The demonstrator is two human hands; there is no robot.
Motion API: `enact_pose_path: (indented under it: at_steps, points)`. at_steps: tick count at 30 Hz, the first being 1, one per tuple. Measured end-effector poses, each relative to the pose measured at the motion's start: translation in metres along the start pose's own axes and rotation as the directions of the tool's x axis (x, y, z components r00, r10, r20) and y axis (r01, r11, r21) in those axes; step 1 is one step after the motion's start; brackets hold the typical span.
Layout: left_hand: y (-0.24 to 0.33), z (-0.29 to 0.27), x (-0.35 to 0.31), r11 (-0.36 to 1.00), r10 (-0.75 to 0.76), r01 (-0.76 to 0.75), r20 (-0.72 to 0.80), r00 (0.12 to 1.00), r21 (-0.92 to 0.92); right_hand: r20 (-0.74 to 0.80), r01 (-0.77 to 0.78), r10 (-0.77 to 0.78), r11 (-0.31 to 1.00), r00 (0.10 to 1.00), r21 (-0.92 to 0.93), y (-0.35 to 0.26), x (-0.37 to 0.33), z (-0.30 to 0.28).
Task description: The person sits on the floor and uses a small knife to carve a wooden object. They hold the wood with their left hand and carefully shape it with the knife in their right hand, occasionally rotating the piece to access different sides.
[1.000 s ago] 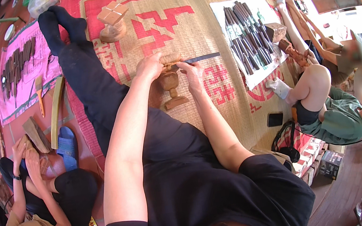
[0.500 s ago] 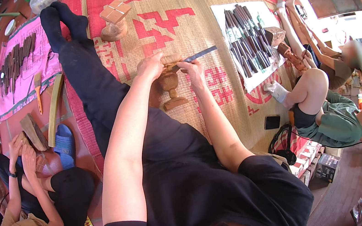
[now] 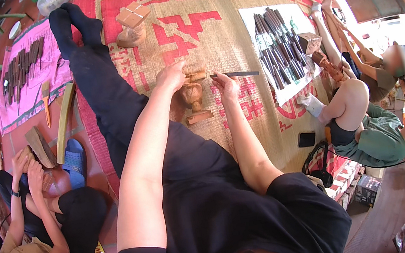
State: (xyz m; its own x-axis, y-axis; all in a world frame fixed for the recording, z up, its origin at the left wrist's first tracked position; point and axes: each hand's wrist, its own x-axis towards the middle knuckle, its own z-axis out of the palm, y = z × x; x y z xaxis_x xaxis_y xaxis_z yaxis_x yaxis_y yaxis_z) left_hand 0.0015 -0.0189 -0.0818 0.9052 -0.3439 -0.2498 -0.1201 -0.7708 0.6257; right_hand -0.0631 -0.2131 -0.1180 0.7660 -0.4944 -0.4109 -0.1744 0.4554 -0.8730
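A carved wooden piece (image 3: 192, 95) with a rounded middle and a squared base lies on the woven mat in front of me. My left hand (image 3: 173, 77) grips its far end, the fingers partly hidden by the wood. To its right, my right hand (image 3: 228, 86) is closed on a thin, dark, flat file (image 3: 246, 73), which points out to the right. The file's near tip sits just right of the carving, apart from it. My legs stretch out on the mat at the left.
A second wooden carving (image 3: 132, 25) stands farther off. Dark-handled carving tools (image 3: 278, 48) lie on a white sheet at right; more tools (image 3: 23, 69) rest on a pink cloth at left. Co-workers sit at both sides. A phone (image 3: 306, 139) and blue sandal (image 3: 74, 162) lie nearby.
My right hand has drawn the file rightward off the carving's upper part, and the file has turned from slanting to nearly level. My left hand keeps its hold.
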Motion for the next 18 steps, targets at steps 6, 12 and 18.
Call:
enact_pose_path:
  at_steps: [6,12,18]
  points:
    - [0.014,-0.019,-0.008,0.996,-0.083,0.086,0.098,0.992,-0.034,0.204,0.043,-0.029,0.997,0.979,-0.065,-0.001,-0.018,0.015]
    - [0.006,-0.013,-0.004,0.997,-0.036,0.042,0.095,0.995,-0.058,0.154,-0.089,0.059,0.977,0.986,0.195,0.007,-0.01,0.004]
    - [0.011,-0.017,-0.007,0.998,-0.058,0.058,0.075,0.995,0.007,0.155,0.044,-0.044,0.999,0.987,0.006,0.012,-0.018,0.016]
